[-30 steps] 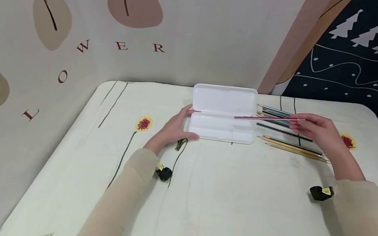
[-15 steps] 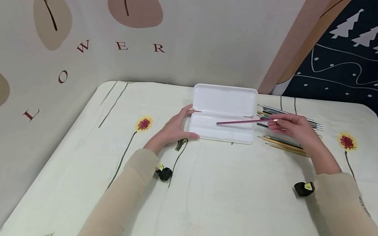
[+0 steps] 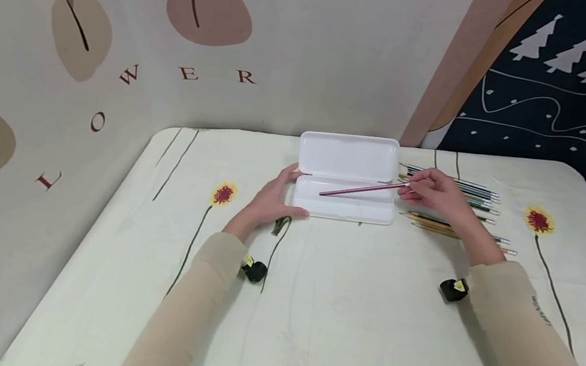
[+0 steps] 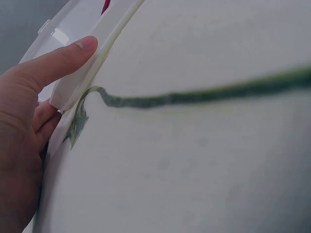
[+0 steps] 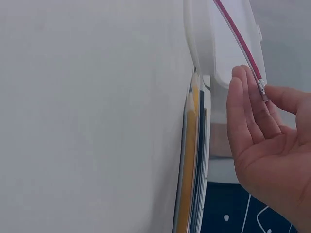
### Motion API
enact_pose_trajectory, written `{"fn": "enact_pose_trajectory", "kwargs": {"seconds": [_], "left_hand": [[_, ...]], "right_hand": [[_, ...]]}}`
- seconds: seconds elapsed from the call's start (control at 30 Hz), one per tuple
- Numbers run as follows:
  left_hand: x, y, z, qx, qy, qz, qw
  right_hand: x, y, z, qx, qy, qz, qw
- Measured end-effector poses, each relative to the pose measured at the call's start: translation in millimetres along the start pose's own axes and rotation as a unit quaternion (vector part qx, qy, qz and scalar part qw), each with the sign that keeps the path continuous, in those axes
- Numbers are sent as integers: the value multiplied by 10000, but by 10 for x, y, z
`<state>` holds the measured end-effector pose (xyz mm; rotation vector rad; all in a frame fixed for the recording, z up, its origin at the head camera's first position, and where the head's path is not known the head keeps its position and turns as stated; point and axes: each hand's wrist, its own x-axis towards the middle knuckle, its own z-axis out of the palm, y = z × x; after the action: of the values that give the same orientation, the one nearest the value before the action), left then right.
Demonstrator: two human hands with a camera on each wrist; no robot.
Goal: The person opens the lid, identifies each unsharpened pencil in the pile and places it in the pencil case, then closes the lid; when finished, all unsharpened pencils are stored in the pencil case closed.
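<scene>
Pink pencil [image 3: 364, 189] has moved farther over the white case [image 3: 347, 155], end pinched by the right hand [image 3: 437, 196]; left hand [image 3: 269, 199] grips the case's left end.

Homelike, by the flowered tablecloth [image 3: 342, 315]

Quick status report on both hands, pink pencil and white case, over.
Left hand gripping left end of open white case. Right hand pinching pink pencil by its ferrule end, tip over the case. Nothing visibly in its way.
</scene>
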<state>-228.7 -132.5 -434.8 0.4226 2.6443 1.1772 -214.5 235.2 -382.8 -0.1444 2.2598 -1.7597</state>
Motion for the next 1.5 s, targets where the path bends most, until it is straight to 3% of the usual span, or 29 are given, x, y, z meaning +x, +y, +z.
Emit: {"fn": "enact_pose_trajectory", "kwargs": {"seconds": [0.53,0.77,1.5], "left_hand": [[2,-6,1,-40,-4,34,10000],[-3,0,0,-40,-12,25,10000],[-10,2,2,-100,-18,1,9999]], "right_hand": [[62,16,174,-1517,544,-165,9868],[90,-10,239,-1592,621,29,9853],[125,2,294,-1767,567,119,9826]]}}
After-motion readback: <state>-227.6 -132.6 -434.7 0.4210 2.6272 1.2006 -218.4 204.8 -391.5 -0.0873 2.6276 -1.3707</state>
